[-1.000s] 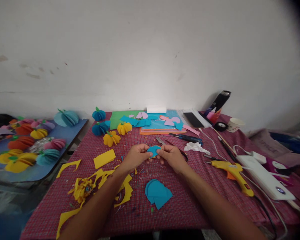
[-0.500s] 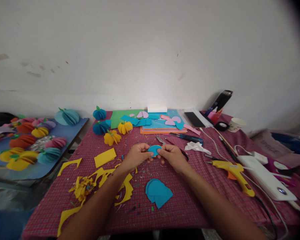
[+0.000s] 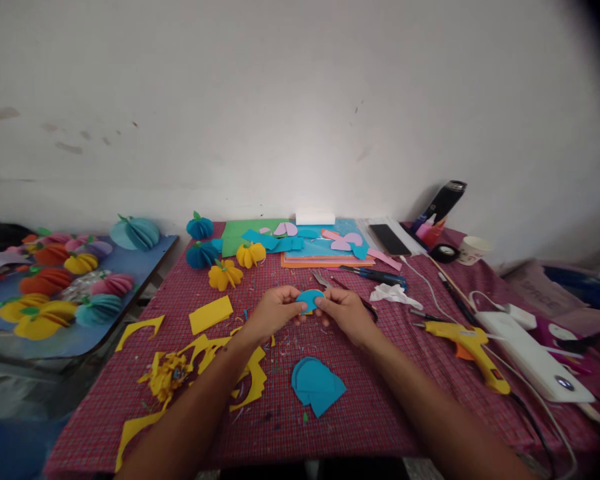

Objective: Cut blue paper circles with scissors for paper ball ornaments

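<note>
Between both hands, above the middle of the table, is a small round piece of blue paper (image 3: 309, 300). My left hand (image 3: 283, 308) pinches its left edge between thumb and fingers, and my right hand (image 3: 341, 311) grips its right edge the same way. Whether it is one layer or several I cannot tell. Nearer to me, a small pile of cut blue paper (image 3: 316, 387) lies on the checked red cloth (image 3: 370, 427). Just behind my right hand, scissors (image 3: 325, 279) lie partly hidden. Yellow paper scraps (image 3: 253, 383) are left of my hands, partly covered by my left forearm.
Paper pumpkins in yellow (image 3: 225, 274) and blue (image 3: 200, 227) stand at the back left; several more crowd a blue side table (image 3: 155, 267). On the right lie a yellow glue gun (image 3: 473, 347), a white power strip (image 3: 527, 360), cords and a phone (image 3: 389, 239). A black bottle (image 3: 445, 200) leans by the wall.
Almost nothing differs. Both hands keep their hold on the blue paper piece in the same spot, and the view has shifted very slightly.
</note>
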A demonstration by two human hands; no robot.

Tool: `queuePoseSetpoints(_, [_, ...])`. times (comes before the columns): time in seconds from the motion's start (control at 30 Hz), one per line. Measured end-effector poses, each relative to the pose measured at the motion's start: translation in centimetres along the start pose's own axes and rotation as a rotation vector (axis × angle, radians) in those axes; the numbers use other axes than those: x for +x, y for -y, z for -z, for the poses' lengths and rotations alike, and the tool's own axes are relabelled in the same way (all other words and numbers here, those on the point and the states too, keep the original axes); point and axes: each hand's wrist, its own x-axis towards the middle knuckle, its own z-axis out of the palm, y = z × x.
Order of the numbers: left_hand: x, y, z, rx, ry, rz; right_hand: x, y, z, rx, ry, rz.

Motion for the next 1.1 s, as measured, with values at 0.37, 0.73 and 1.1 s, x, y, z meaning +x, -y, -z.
queuePoseSetpoints(0.37, [0.16,0.74,0.36,-0.021,0.014,-0.025,-0.13,0.04,-0.02,-0.03,-0.014,-0.016])
queuePoseSetpoints(0.73, [0.08,0.58,0.34,-0.003,0.037,-0.024,-0.2,0.34,-0.13,-0.11,-0.025,0.001])
queuePoseSetpoints(1.1, [-0.32,0.0,0.34,0.096,-0.001,-0.093,-0.88,0.73,-0.95,-0.17,0.03,0.091])
